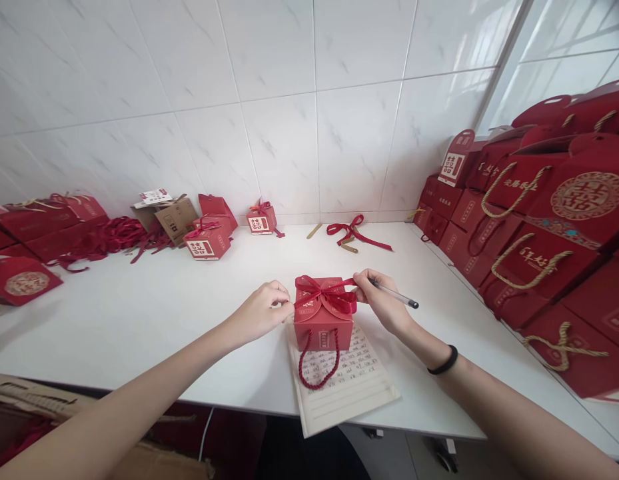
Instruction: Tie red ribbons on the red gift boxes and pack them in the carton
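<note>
A red gift box [322, 328] with a twisted rope handle hanging down its front stands on a handwritten notepad [346, 397]. On its lid a red ribbon [323, 291] is tied in a bow. My left hand [268, 310] is closed at the box's left side, pinching one end of the ribbon. At the right, my right hand [382, 300] pinches another part of the ribbon by the bow. A pen [395, 293] also sits in my right hand, pointing right. A black band is around my right wrist.
Red gift boxes [534, 220] are stacked high along the right. Loose ribbon pieces [358, 235] lie near the wall. Small boxes [208, 239], a cardboard box [176, 220] and a ribbon pile [106, 237] stand at the left rear. An open carton [154, 460] is below the table's edge.
</note>
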A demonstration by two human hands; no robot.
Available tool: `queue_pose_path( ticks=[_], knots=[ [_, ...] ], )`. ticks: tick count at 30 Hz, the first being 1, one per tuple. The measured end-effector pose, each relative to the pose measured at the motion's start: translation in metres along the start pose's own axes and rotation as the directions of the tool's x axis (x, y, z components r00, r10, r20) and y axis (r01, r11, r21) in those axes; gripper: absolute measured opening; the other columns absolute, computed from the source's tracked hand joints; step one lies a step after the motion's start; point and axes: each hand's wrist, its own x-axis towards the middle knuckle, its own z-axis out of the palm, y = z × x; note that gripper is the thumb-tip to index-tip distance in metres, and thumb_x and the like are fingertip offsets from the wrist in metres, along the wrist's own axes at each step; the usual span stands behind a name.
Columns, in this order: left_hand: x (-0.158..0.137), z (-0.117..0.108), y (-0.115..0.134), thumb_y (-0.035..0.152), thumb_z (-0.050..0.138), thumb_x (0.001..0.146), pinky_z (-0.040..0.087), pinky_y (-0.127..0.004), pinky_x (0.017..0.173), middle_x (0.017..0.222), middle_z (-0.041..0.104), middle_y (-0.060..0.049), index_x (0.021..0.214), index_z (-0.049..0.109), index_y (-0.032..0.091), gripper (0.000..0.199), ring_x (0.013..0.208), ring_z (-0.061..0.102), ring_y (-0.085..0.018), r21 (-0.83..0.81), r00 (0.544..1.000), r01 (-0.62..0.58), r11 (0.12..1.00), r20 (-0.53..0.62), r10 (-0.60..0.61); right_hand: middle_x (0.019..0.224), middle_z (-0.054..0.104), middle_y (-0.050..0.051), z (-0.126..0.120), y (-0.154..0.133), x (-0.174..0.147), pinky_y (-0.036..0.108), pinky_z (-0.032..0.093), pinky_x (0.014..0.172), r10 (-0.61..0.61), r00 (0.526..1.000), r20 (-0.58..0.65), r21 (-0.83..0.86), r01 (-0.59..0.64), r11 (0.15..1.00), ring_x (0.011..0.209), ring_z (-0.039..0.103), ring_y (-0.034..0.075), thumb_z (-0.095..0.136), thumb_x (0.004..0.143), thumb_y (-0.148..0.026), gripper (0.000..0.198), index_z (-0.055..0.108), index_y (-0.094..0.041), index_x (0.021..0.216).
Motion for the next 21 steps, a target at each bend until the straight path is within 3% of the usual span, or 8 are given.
queue_pose_path(
  ticks=[8, 17, 19, 21],
  knots=[
    [-0.002, -0.002, -0.002, 0.028, 0.041, 0.068, 0.039, -0.027, 0.063, 0.080, 0.053, -0.003, 0.047, 0.038, 0.018, 0.024, 0.069, 0.050, -0.016, -0.018, 0.999, -0.034, 0.999, 0.025, 0.035, 0.053, 0.041, -0.004, 0.000, 0.003, 0.003, 0.027, 0.053, 0.056, 0.091, 0.995, -0.035, 0.118, -0.086, 0.989, 0.058, 0.053, 0.013, 0.066, 0.069, -0.047, 0.039, 0.041, -0.019, 0.058],
    [-0.002, -0.007, -0.010, 0.026, 0.041, 0.067, 0.035, -0.028, 0.059, 0.069, 0.051, -0.003, 0.042, 0.032, 0.018, 0.028, 0.065, 0.048, -0.016, -0.028, 0.992, -0.075, 0.997, 0.102, 0.078, 0.053, 0.038, -0.004, -0.005, 0.005, 0.010, 0.027, 0.055, 0.052, 0.157, 0.984, -0.081, 0.231, -0.134, 0.964, 0.057, 0.051, 0.013, 0.073, 0.064, -0.043, 0.039, 0.045, -0.018, 0.057],
    [-0.001, -0.008, -0.010, 0.027, 0.043, 0.069, 0.037, -0.028, 0.062, 0.068, 0.051, -0.002, 0.044, 0.034, 0.018, 0.028, 0.067, 0.049, -0.016, -0.012, 0.992, -0.081, 0.997, 0.094, 0.082, 0.054, 0.039, -0.004, -0.007, 0.005, 0.010, 0.025, 0.052, 0.047, 0.124, 0.987, -0.102, 0.177, -0.104, 0.979, 0.056, 0.049, 0.013, 0.070, 0.068, -0.048, 0.040, 0.044, -0.018, 0.060],
    [0.002, -0.007, -0.009, 0.033, 0.046, 0.073, 0.039, -0.030, 0.067, 0.072, 0.053, -0.002, 0.052, 0.041, 0.018, 0.026, 0.070, 0.051, -0.017, -0.006, 0.999, -0.044, 0.999, -0.014, 0.044, 0.056, 0.039, -0.004, -0.010, 0.005, 0.009, 0.022, 0.045, 0.041, 0.008, 0.990, -0.141, 0.070, 0.001, 0.998, 0.051, 0.043, 0.011, 0.064, 0.074, -0.053, 0.041, 0.042, -0.020, 0.065]
  ],
)
